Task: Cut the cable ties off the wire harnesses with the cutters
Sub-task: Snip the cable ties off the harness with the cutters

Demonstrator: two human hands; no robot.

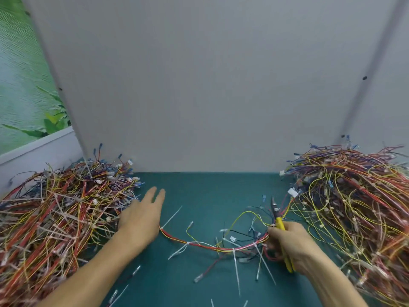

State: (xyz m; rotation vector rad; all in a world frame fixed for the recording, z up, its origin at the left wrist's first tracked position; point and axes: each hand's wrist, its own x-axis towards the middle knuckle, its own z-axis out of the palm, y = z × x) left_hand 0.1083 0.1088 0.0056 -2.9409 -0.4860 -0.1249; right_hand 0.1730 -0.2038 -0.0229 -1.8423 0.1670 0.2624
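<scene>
A single wire harness [210,245] of red and yellow wires lies curved across the green mat between my hands, with white cable ties [236,264] sticking out of it. My right hand [292,247] grips yellow-handled cutters [279,222], blades pointing away from me, and also pinches the harness's right end. My left hand [143,216] lies flat with straight fingers over the harness's left end, beside the left pile.
A big heap of wire harnesses [55,213] fills the left side and another heap [354,207] fills the right. Loose cut ties [171,216] lie scattered on the green mat [210,191]. A grey partition [210,85] stands right behind the mat.
</scene>
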